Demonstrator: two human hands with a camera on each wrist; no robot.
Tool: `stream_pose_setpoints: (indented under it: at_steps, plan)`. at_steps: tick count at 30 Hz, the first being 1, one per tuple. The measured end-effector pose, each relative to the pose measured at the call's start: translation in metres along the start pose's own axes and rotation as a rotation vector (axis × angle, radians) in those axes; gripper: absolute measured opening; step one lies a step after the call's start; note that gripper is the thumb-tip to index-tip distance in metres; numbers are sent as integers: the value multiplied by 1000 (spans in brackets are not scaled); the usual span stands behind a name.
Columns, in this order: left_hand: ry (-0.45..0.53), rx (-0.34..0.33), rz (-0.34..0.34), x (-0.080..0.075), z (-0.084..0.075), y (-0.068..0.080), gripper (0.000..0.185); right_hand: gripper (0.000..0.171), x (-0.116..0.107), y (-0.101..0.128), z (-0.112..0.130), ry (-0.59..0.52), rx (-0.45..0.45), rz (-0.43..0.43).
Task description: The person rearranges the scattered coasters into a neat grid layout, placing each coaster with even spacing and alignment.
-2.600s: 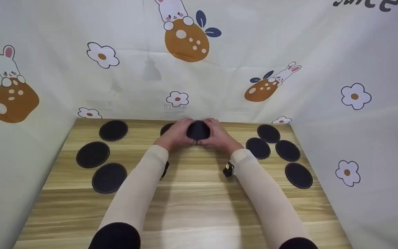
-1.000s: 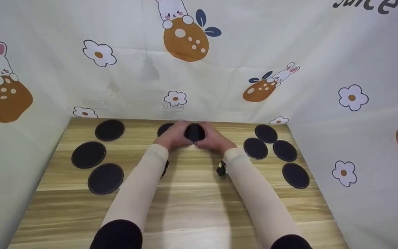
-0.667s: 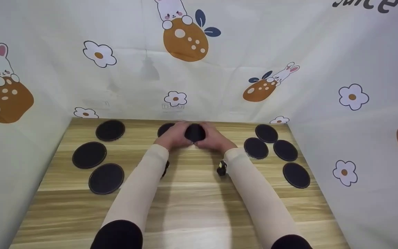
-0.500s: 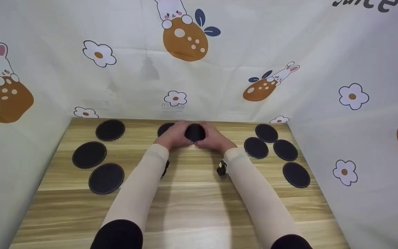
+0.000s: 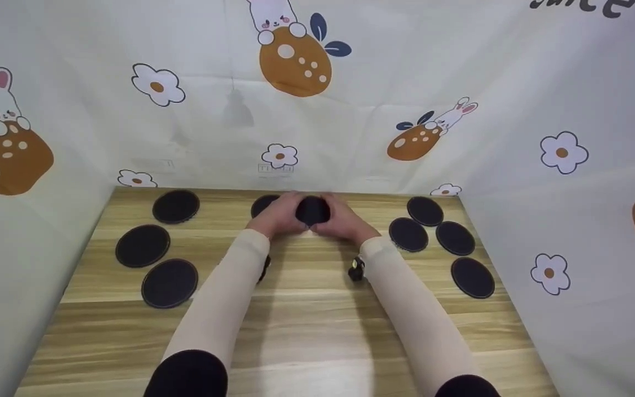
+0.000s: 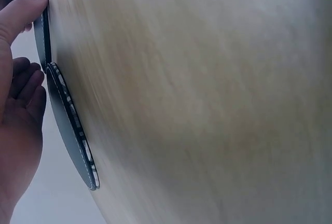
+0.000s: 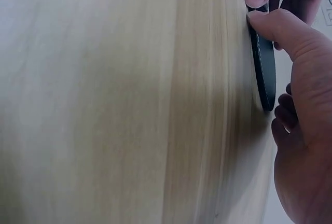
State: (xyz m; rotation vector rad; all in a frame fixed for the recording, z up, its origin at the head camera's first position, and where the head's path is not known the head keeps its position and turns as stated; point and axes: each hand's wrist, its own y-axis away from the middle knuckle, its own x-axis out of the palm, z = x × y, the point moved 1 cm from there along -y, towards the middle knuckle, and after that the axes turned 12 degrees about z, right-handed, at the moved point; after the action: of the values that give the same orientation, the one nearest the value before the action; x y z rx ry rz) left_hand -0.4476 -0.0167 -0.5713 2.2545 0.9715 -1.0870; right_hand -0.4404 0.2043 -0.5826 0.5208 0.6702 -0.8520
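A round black coaster (image 5: pixel 313 210) with pale edge stitching sits between both hands at the table's back edge. My left hand (image 5: pixel 280 216) grips its left side and my right hand (image 5: pixel 345 218) its right side, with the thumbs meeting at the near rim. In the right wrist view the held coaster (image 7: pixel 266 73) lies close over the wood. Just left of it, partly hidden by the left hand, is another black coaster (image 5: pixel 263 204). The left wrist view shows this neighbouring coaster (image 6: pixel 67 125) edge-on, with a black-and-white pattern along its underside, nearly meeting the held one.
Three black coasters, one of them the nearest coaster (image 5: pixel 170 283), lie along the left of the wooden table (image 5: pixel 306 331). Several more, including a front coaster (image 5: pixel 472 278), lie at the right. A printed white cloth (image 5: pixel 345 127) encloses the back and sides.
Compared with the oldest frame, the held coaster appears slightly smaller and lower between the hands. Over the last half second it shifts very slightly right; the other coasters stay put.
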Motion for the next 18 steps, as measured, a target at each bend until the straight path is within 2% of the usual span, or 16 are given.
stream_pose_setpoints:
  at_steps: [3, 7, 11, 18]
  plan:
    - [0, 6, -2, 3, -2, -2, 75, 100, -1, 5, 1, 11, -2, -21]
    - [12, -8, 7, 8, -9, -2, 76, 97, -3, 18, 0, 84, -43, -43]
    - [20, -17, 10, 14, -19, -3, 76, 90, -8, 38, -4, 112, -48, -69]
    - [30, 28, 10, 28, -41, -9, 75, 87, -18, 78, -18, 131, -35, -97]
